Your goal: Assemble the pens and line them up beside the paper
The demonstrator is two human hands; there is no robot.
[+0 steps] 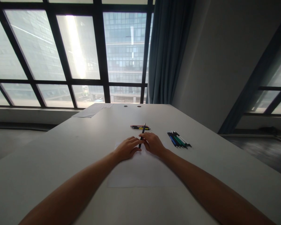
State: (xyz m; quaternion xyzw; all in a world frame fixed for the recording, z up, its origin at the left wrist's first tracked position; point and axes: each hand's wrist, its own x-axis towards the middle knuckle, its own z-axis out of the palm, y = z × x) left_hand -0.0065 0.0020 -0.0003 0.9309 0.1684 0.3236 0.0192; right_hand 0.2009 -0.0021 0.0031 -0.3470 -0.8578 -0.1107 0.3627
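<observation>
Left hand (127, 148) and right hand (152, 143): both resting near the middle of the pale grey counter (61, 162), above a white paper sheet (142, 172). Slim dark pen (142, 136): pinched between fingertips of both hands, fingers curled closed around its lower end, tip pointing toward the far edge. Just beyond the pen, toward the far edge: small cluster of red, yellow and black pens (140, 127), lying flat. Toward the right edge, apart from the right hand: row of blue, green and black pens (178, 139), laid side by side. Near the far left corner: flat printed paper (93, 110).
</observation>
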